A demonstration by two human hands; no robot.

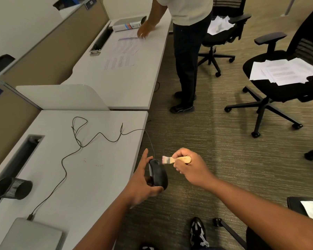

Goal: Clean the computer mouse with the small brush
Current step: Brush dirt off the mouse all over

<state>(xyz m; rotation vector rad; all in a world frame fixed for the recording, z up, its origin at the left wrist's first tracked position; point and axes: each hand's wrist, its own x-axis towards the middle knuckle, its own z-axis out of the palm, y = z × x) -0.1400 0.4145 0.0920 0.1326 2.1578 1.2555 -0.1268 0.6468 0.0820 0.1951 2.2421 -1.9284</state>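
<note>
My left hand (140, 184) grips a black wired computer mouse (158, 174), held up off the desk's right edge over the carpet. Its thin black cable (76, 139) loops back across the white desk (90, 177) to a closed grey laptop (31, 235) at the bottom left. My right hand (190, 166) holds a small brush (173, 160) by its wooden handle. The pale bristles touch the front end of the mouse.
A black mesh pen cup (14, 188) lies on its side at the desk's left. Another person (186, 51) stands at the far desk handling papers. Two black office chairs (278, 83) with paper sheets stand on the carpet to the right.
</note>
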